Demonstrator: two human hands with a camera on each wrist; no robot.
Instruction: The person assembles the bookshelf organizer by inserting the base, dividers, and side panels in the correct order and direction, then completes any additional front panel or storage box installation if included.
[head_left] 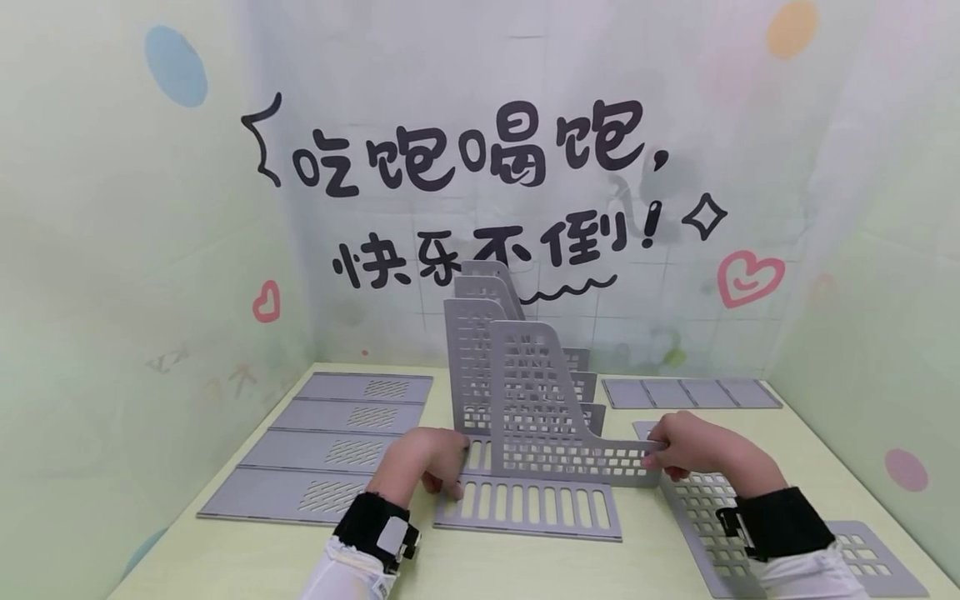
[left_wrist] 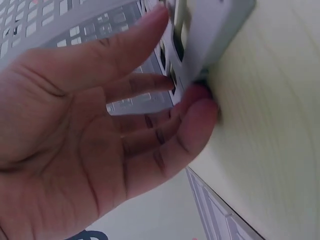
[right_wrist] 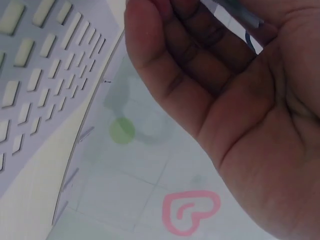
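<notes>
Your right grip (head_left: pixel 693 443) pinches a grey, grid-cut, plastic-looking panel (head_left: pixel 551 408), upright over a flat grey slotted base (head_left: pixel 536 527); your left grip (head_left: pixel 427 458) holds the base's left end on the pale wood-grained surface (head_left: pixel 645 550).

Upright grey panels (head_left: pixel 540 400) are blocking the low way between left hand (head_left: pixel 431 458) and right hand (head_left: pixel 693 446) — bare counter (head_left: pixel 555 575) is offering room in front of the slotted base (head_left: pixel 536 504), between the sleeves (head_left: pixel 348 571).
</notes>
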